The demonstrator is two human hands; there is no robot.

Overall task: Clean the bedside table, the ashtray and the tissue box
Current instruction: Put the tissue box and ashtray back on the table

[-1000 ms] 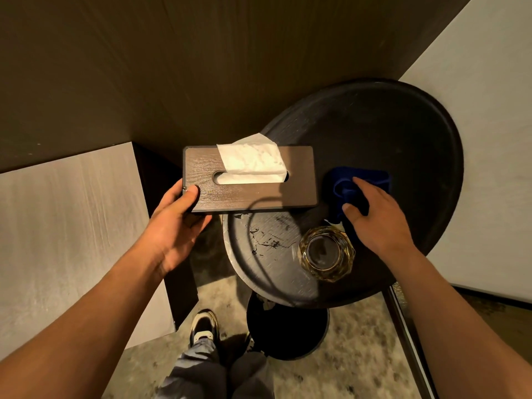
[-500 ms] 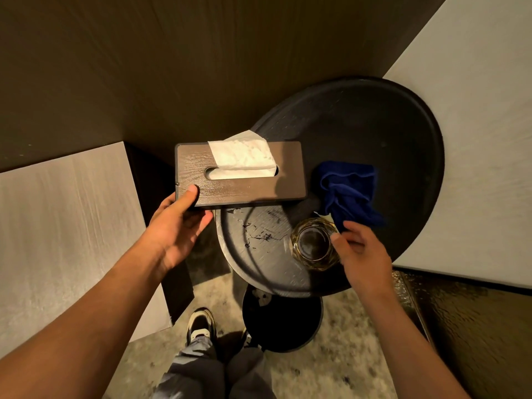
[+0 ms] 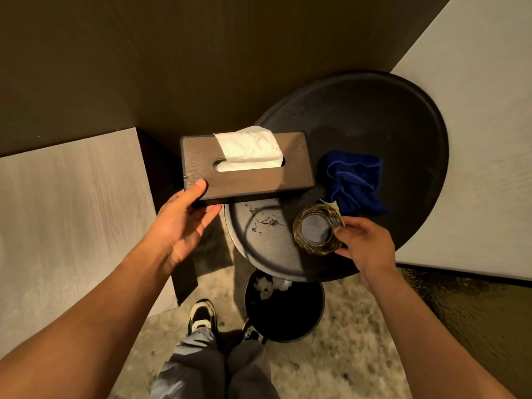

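**Ashtray in reach, tissue box lifted off the table**

Ashtray (image 3: pixel 318 229), a clear faceted glass one, sits near the front edge of the round black bedside table (image 3: pixel 411 116). The right hand (image 3: pixel 364 243) has its fingertips curled against the rim, seemingly starting a grasp; full closure cannot be told. The left hand (image 3: pixel 184 223) pinches the near-left corner of the wooden tissue box (image 3: pixel 253 180), thumb on top, holding it above the table's edge. A blue cloth (image 3: pixel 355 180) lies bunched beside the ashtray. Dark smears (image 3: pixel 262 221) mark the tabletop.

Clearing the surface looks to be the step in hand. Next, lifting the ashtray calls for a firm, level grip.
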